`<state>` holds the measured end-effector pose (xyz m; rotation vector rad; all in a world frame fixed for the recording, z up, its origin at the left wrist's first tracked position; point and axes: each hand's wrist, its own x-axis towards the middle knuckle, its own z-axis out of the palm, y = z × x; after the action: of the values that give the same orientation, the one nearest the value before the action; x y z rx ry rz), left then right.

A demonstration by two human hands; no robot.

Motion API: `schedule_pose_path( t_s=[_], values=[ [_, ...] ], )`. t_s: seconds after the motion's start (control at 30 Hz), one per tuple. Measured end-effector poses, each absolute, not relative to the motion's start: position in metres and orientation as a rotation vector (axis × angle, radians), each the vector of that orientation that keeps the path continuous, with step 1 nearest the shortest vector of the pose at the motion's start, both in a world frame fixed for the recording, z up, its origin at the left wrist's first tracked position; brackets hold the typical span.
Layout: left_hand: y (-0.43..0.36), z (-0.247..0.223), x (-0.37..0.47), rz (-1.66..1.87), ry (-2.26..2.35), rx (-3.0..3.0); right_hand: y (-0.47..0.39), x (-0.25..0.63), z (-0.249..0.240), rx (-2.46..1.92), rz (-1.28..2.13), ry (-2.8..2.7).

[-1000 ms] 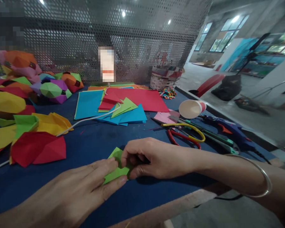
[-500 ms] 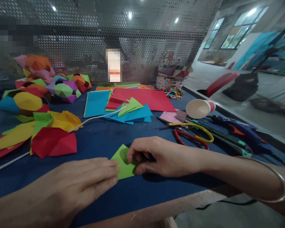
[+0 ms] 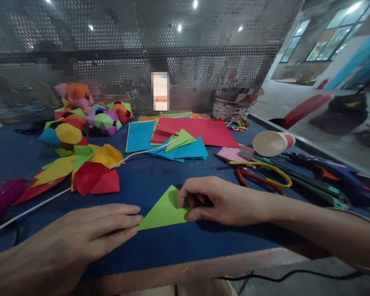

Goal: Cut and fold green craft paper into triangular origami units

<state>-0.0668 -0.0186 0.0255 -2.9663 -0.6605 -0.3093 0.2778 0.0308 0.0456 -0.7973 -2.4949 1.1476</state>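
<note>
A green sheet of paper (image 3: 163,211), folded into a triangle, lies on the blue tabletop between my hands. My left hand (image 3: 106,226) is flat, fingers stretched out, its fingertips at the paper's left corner. On the right side my right hand (image 3: 214,201) has curled fingers, with the index finger and thumb closed on the paper; its right corner is hidden beneath them. Beyond it lie blue folded papers (image 3: 193,150) with a light green folded piece (image 3: 182,139) on top, in front of a red sheet (image 3: 216,131).
Folded-paper balls (image 3: 68,134) and red and yellow paper pieces (image 3: 97,179) sit on the left, crossed by a white cable (image 3: 142,151). On the right are scissors (image 3: 277,172), a paper cup (image 3: 269,144) and a glue gun (image 3: 329,170). A basket (image 3: 232,102) stands behind.
My left hand has slid left along the green paper to its corner, uncovering more of the triangle. My right hand keeps its grip. The view has shifted left.
</note>
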Motion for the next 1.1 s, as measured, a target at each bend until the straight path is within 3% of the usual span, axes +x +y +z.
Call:
schedule_pose_path(
  t_s=[0.4,0.6,1.1],
  values=[
    [-0.016,0.065,-0.022,-0.408,-0.613,-3.015,0.031,0.278,0.044,-0.782,1.16,-2.484],
    [-0.003,0.071,0.022,-0.248,-0.464,-3.18,0.032,0.279,0.041,-0.742,1.14,-2.478],
    [-0.001,0.073,0.004,-0.22,-0.534,-3.351,0.031,0.279,0.042,-0.729,1.117,-2.494]
  ],
)
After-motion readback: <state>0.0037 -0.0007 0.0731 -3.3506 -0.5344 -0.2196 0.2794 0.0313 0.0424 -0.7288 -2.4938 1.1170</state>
